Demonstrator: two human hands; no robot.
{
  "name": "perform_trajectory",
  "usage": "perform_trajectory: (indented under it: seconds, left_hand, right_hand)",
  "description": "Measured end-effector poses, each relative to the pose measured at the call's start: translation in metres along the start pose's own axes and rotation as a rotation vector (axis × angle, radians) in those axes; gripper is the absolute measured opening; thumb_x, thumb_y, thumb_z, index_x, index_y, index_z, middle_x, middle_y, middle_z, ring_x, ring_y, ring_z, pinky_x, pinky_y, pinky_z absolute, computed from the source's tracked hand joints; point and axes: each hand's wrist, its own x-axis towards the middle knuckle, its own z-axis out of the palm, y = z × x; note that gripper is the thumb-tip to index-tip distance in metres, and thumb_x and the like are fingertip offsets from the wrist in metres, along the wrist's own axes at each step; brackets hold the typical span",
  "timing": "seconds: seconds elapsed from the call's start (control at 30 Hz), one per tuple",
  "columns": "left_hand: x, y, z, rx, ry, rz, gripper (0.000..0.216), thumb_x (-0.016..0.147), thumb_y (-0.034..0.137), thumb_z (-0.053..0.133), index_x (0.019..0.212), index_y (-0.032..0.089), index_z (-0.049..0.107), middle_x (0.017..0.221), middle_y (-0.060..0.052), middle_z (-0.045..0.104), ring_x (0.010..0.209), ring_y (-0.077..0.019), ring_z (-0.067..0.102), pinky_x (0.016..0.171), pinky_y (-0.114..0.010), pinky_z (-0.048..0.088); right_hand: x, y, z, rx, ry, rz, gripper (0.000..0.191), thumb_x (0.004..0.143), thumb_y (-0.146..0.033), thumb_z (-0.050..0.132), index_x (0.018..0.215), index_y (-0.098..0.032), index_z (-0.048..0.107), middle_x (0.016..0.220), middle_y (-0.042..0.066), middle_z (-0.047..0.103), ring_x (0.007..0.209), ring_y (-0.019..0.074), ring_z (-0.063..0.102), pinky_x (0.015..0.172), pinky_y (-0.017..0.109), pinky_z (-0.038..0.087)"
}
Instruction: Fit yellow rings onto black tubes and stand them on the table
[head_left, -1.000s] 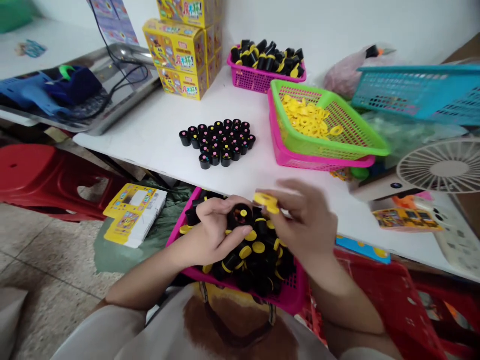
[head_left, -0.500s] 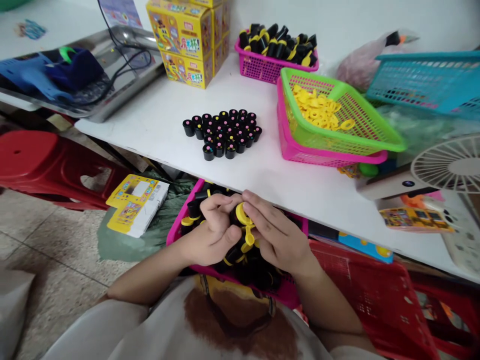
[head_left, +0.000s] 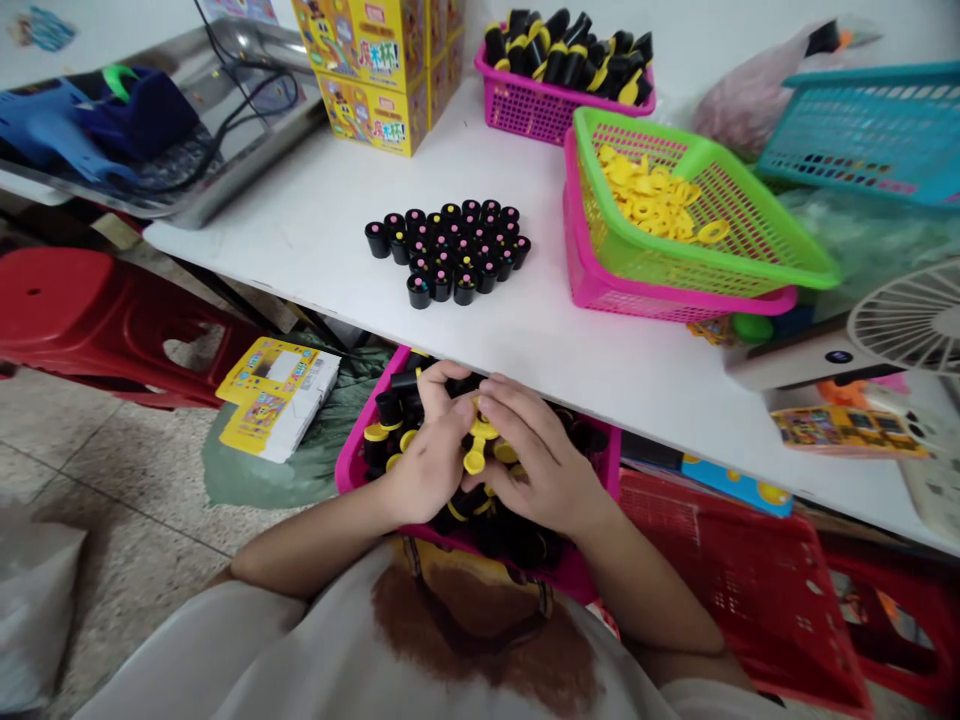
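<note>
Between my two hands is a small black cup with a yellow flip cap (head_left: 478, 432); its body is mostly hidden by fingers. My left hand (head_left: 429, 455) closes around it from the left, thumb against the cap. From the right, the fingers of my right hand (head_left: 536, 450) press on the cap's top and side. The cap's small round tab points down toward me. Beneath both hands, a magenta basket (head_left: 349, 465) holds many black cups with yellow caps. On the table ahead stands a cluster of black cups (head_left: 441, 287) with pink and yellow dots inside.
A green basket (head_left: 757, 265) of yellow caps sits in a pink basket (head_left: 600, 297) on the right. Behind are another magenta basket (head_left: 525, 112) of capped cups and stacked yellow boxes (head_left: 375, 110). A metal tray (head_left: 225, 180) lies left, a fan (head_left: 795, 355) right. The table edge (head_left: 525, 370) is just beyond my hands.
My left thumb has moved up against the yellow cap, and the cap has shifted slightly left between my hands. The camera view has tilted a little downward.
</note>
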Motion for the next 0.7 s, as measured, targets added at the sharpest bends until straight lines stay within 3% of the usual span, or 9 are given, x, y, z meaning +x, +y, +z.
perform_trajectory:
  seconds: [0.1,0.2,0.37,0.5,0.6,0.7]
  left_hand:
    - [-0.002,0.005,0.007,-0.292,-0.003,-0.236,0.045,0.093,0.053,0.06,0.12,0.028,0.035,0.088,0.003,0.059,0.069,-0.014,0.062,0.055,-0.023,0.044]
    - [-0.003,0.01,0.013,-0.508,-0.048,-0.382,0.05,0.087,0.049,0.068,0.12,0.03,0.036,0.083,0.006,0.058,0.06,-0.0103,0.057,0.048,-0.017,0.037]
    - [-0.001,0.01,0.019,-0.695,-0.083,-0.46,0.045,0.08,0.035,0.074,0.112,0.028,0.043,0.077,0.008,0.056,0.055,-0.0089,0.058,0.041,-0.012,0.035]
    - [0.001,0.011,0.021,-0.743,-0.095,-0.491,0.046,0.08,0.031,0.074,0.112,0.027,0.042,0.078,0.007,0.059,0.061,-0.0108,0.064,0.043,-0.013,0.04]
    - [-0.003,0.01,0.019,-0.666,-0.181,-0.413,0.036,0.092,0.039,0.064,0.116,0.028,0.039,0.078,0.007,0.058,0.057,-0.0097,0.059,0.043,-0.014,0.037]
    - [-0.009,0.006,0.013,-0.31,-0.248,-0.06,0.026,0.105,0.045,0.046,0.123,0.031,0.032,0.097,0.002,0.063,0.075,-0.0125,0.065,0.063,-0.024,0.051]
  right_hand:
    - [-0.001,-0.003,0.009,0.094,0.17,0.07,0.074,0.09,-0.01,0.061,0.158,-0.025,0.037,0.135,0.013,0.063,0.13,0.0271,0.063,0.105,0.045,0.062]
    - [0.0,-0.006,0.009,0.123,0.256,0.095,0.068,0.083,-0.005,0.06,0.147,-0.028,0.049,0.125,0.01,0.066,0.12,0.0254,0.068,0.099,0.044,0.064]
    - [0.0,-0.008,0.005,0.176,0.326,0.04,0.065,0.078,-0.003,0.057,0.139,-0.027,0.056,0.112,0.005,0.07,0.108,0.0234,0.072,0.092,0.041,0.066]
    - [-0.002,-0.009,0.004,0.082,0.359,0.023,0.066,0.079,-0.003,0.057,0.14,-0.03,0.059,0.105,0.003,0.073,0.102,0.0221,0.074,0.087,0.039,0.067]
    - [0.0,-0.009,-0.004,0.142,0.31,0.049,0.063,0.084,-0.008,0.06,0.142,-0.033,0.059,0.108,0.003,0.074,0.108,0.0219,0.074,0.094,0.038,0.066]
    - [0.004,-0.006,-0.012,0.346,0.212,0.111,0.055,0.088,-0.023,0.073,0.141,-0.03,0.061,0.122,0.007,0.072,0.122,0.0267,0.068,0.108,0.046,0.059]
